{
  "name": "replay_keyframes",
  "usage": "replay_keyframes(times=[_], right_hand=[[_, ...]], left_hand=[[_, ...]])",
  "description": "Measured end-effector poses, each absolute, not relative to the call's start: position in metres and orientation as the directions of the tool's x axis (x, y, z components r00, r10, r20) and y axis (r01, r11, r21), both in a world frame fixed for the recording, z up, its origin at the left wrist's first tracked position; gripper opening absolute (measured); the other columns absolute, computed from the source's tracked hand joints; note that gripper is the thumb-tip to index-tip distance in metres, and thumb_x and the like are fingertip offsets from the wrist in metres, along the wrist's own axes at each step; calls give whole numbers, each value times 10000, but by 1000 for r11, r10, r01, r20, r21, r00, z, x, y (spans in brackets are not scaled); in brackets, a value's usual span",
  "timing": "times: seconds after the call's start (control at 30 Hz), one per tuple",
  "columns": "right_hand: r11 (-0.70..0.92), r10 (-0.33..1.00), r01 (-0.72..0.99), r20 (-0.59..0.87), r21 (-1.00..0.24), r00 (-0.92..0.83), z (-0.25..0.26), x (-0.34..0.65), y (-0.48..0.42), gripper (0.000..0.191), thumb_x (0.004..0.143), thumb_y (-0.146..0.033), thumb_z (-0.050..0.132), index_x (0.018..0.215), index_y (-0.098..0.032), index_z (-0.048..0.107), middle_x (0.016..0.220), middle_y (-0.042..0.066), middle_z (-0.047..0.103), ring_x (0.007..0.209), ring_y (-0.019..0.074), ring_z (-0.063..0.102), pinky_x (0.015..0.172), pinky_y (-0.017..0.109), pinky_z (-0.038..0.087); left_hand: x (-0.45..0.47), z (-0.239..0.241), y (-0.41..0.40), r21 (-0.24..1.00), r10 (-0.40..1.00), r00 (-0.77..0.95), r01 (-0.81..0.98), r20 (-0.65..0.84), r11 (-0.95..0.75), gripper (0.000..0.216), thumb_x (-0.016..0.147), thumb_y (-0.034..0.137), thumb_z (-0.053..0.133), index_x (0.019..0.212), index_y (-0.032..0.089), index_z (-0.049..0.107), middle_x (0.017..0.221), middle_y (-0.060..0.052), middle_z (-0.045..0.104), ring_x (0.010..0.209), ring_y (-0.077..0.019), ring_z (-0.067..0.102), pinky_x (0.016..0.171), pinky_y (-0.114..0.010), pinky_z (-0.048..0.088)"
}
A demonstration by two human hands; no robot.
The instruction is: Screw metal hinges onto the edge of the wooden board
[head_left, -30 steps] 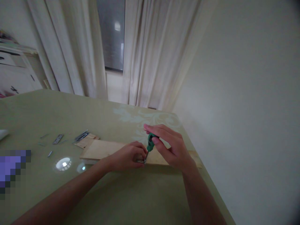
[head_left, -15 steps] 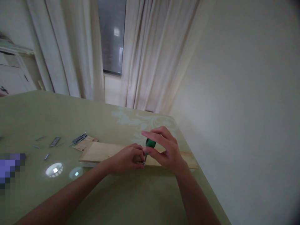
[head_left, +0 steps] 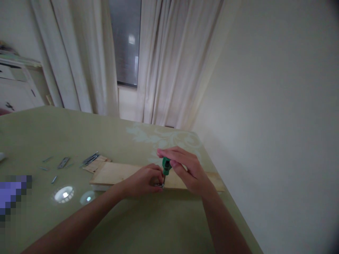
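A long pale wooden board lies across the table. At its near edge my left hand is closed, thumb and fingers pinching a small shiny metal piece against the wood; the fingers partly cover it, so I cannot tell its exact kind. A screwdriver with a green handle stands almost upright there, its tip down at the metal piece. My right hand has the handle between thumb and fingers, with the fingers reaching over the top of it.
Left of the board, a bundle of metal rods or tools rests on a thin wooden piece. Farther left lie a metal plate, several screws and a blurred purple object. A wall runs along the table's right side.
The fingers of my right hand have shifted over the screwdriver handle and lie flatter across its top. My left hand has stayed at the metal piece.
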State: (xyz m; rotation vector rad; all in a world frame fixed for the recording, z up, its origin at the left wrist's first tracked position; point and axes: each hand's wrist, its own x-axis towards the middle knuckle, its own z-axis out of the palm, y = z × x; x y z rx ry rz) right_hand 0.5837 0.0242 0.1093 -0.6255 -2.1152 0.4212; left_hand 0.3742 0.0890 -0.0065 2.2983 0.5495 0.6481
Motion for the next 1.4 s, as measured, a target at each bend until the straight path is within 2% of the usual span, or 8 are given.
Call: replay_keyframes(times=[0.17,0.33,0.5,0.67,0.93,1.1,1.27,1.4], right_hand=[[782,586,483,730,-394,-353,112,583,21,238,1025,-363,761,1242,-283,818,1025,54,680,981,203,670,892,348,583],[752,655,478,602,-454,-457,126,591,12,402,1114,-217,567,1493,-296,676,1332,58,756,1226,188,696,1089,354,535],[694,612,682,686,-229,-393,125,596,12,333,1093,-381,650,1358,-220,771,942,57,672,905,216,642,817,342,544],[607,745,766,488,-212,-455,142,590,0,336,1083,-274,584,1393,-189,682,1132,87,701,1019,222,682,879,341,532],[395,893,801,16,450,-449,196,574,31,582,1149,-610,374,997,-169,723,855,136,783,795,299,752,590,333,315],[763,623,494,-268,417,-735,212,578,48,504,1076,-624,587,1357,-207,624,1148,122,788,887,266,760,585,317,314],[466,884,770,-261,436,-387,213,577,45,621,1100,-694,437,972,-169,742,860,138,791,797,289,751,590,324,320],[620,784,673,-316,403,-534,219,584,45,500,1037,-632,643,1241,-177,671,994,110,804,815,258,734,581,309,313]], left_hand=[[374,-7,88,707,544,782,199,302,-678,96,859,190,834,913,190,754,997,-35,697,935,-203,637,877,-312,488],[373,-6,88,711,545,787,205,289,-673,91,882,199,836,946,215,773,1108,-40,715,1014,-210,648,911,-308,489],[374,-5,89,710,534,796,199,286,-676,92,887,196,839,937,210,764,1119,-39,722,1053,-213,654,925,-301,486],[373,-5,88,715,545,790,205,283,-668,94,888,220,848,903,201,758,1105,-41,720,1034,-208,655,916,-301,490],[375,-13,91,721,562,782,224,268,-656,143,828,164,870,910,210,762,1162,-45,747,1087,-224,670,924,-308,489],[377,-12,89,723,567,778,225,269,-653,141,827,154,855,909,210,755,1130,-39,747,1069,-218,679,915,-304,488],[378,-9,88,724,569,780,233,261,-650,149,809,138,857,886,207,749,1137,-44,750,1076,-226,676,919,-307,486],[379,-10,89,724,567,784,236,252,-648,165,804,155,870,900,209,748,1124,-40,743,1075,-229,668,913,-306,484]])
